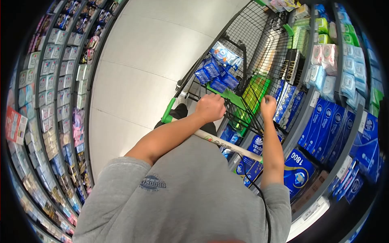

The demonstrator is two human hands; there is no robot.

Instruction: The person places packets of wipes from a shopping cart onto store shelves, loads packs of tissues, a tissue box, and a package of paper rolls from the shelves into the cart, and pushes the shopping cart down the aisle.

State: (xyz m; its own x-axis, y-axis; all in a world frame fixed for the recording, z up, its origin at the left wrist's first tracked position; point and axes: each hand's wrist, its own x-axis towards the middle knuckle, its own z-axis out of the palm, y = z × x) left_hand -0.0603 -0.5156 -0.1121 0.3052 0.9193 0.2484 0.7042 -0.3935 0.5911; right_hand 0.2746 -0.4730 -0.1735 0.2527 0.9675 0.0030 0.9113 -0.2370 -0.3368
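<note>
Far left: tall shelf rows (pixel 50 75) stocked with small packs, too many and too warped to count; 1 red-and-white sign (pixel 16 126) sticks out at their near end. Then pale floor (pixel 133 60). Centre: 1 shopping cart (pixel 265 40), wire mesh, running far right between the shelves. In it, left side: 1 white-and-blue pack (pixel 227 55) lying against a cluster of small blue packs (pixel 214 72), several, exact count unclear. Left hand (pixel 210 108) just near of these, fingers bent down out of sight, can't tell if it grips anything; its forearm crosses above the cart's pale handle (pixel 219 141) and hides part of it. Right of the blue packs, 1 green-and-yellow panel (pixel 256 92). Right hand (pixel 268 107) beside the panel's right edge, fingers curled in, contents can't tell; its forearm blocks some shelf stock. Right: shelf with large blue packs (pixel 326 121), 1 near pack marked "1800" (pixel 299 172), 2 pink-and-white packs (pixel 329 59) farther up.
</note>
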